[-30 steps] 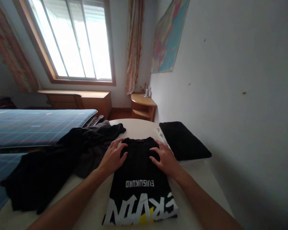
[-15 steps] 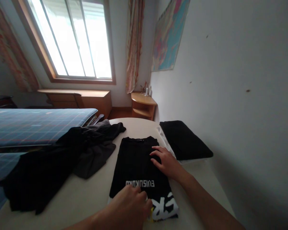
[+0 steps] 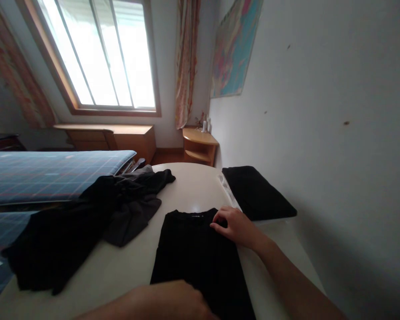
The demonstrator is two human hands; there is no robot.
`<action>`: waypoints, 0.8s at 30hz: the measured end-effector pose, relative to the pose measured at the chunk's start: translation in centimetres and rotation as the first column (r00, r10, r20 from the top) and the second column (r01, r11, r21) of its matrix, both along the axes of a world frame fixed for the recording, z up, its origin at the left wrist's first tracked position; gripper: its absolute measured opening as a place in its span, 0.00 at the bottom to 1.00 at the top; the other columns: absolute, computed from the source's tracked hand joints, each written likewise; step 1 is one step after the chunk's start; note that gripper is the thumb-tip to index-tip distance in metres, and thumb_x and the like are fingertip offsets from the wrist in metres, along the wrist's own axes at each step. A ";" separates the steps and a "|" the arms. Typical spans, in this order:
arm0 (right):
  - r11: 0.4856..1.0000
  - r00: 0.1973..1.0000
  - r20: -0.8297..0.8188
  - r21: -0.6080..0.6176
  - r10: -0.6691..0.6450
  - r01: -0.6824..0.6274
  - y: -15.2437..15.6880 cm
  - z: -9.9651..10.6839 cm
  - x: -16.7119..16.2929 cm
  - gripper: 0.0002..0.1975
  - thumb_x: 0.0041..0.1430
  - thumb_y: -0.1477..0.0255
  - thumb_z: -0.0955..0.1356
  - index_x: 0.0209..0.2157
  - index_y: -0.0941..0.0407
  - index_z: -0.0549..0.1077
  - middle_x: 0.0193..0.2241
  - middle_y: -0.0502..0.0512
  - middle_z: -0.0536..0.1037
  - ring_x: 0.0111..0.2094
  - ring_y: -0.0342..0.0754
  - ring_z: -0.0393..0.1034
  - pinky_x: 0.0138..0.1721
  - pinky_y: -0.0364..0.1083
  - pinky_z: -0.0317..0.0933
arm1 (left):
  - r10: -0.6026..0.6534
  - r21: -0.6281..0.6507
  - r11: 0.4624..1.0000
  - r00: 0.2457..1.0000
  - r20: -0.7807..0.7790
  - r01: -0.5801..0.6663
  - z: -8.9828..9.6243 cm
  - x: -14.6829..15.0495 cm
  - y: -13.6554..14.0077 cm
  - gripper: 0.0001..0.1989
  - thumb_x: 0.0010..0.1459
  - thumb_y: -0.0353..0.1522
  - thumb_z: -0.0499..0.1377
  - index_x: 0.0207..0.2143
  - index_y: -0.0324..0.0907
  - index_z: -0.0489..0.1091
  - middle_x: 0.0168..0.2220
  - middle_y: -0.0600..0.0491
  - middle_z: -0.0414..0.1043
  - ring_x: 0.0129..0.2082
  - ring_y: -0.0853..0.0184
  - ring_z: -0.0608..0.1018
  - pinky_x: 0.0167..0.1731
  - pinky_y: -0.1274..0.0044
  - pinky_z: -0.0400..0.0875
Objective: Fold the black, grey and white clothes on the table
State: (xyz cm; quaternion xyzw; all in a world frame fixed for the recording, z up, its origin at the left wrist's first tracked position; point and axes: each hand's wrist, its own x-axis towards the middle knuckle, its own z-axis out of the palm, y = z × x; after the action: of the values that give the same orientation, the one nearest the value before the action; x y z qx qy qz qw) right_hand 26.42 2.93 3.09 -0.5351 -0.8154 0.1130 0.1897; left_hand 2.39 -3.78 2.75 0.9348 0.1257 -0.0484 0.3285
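Observation:
A black T-shirt [image 3: 193, 249] lies folded on the pale round-edged table [image 3: 193, 178], its neckline and small label on the far side. My right hand [image 3: 235, 226] is at the shirt's far right shoulder, with curled fingers and thumb closed on the cloth. At the bottom of the view my left hand [image 3: 176, 300] is over the near part of the shirt, knuckles up and fingers curled down into the fabric. Its fingertips are hidden, and the shirt's near end runs out of the frame.
To the left, loose black and dark grey clothes [image 3: 83, 222] lie crumpled on the table. A folded black garment [image 3: 258, 193] rests on clear plastic at the right, by the wall [image 3: 336, 178]. Beyond the table's left side stands a blue plaid mattress [image 3: 53, 173].
The T-shirt's neckline has come nearer to me, and its white lettering no longer shows. My left hand has moved down toward me. My right hand's spread fingers have curled in.

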 end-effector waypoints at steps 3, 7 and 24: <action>1.000 1.000 0.027 -0.025 0.001 0.000 -0.1 0.2 0.5 0.13 0.60 0.59 0.70 0.33 0.55 0.78 0.33 0.54 0.77 0.37 0.49 0.71 0.39 0.46 0.60 | 0.339 0.161 0.926 0.940 0.047 -0.342 3.6 -1.1 3.5 0.08 0.57 0.37 0.60 0.40 0.48 0.73 0.37 0.54 0.78 0.36 0.62 0.79 0.35 0.75 0.71; 0.997 0.998 0.053 -0.080 -0.012 0.017 -0.4 0.4 0.6 0.17 0.56 0.55 0.72 0.34 0.55 0.77 0.34 0.55 0.78 0.36 0.50 0.71 0.38 0.46 0.61 | 0.606 0.442 0.688 0.791 0.087 -0.576 3.8 -3.3 8.2 0.11 0.59 0.35 0.58 0.44 0.44 0.71 0.46 0.48 0.73 0.46 0.57 0.76 0.44 0.70 0.69; 0.917 0.932 -0.291 -0.266 0.218 -0.297 -2.2 2.2 0.4 0.07 0.50 0.81 0.71 0.29 0.55 0.74 0.47 0.51 0.72 0.45 0.45 0.70 0.46 0.43 0.63 | 0.632 0.306 0.752 0.771 -0.082 -0.584 2.0 -6.2 10.9 0.15 0.52 0.41 0.62 0.40 0.44 0.71 0.36 0.51 0.75 0.36 0.58 0.77 0.33 0.73 0.66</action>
State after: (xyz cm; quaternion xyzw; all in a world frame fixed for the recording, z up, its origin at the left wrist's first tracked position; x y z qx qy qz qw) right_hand 26.83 0.68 5.30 -0.4260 -0.8205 0.3297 0.1913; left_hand -3.80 7.09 4.73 0.8691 0.4581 -0.0058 0.1865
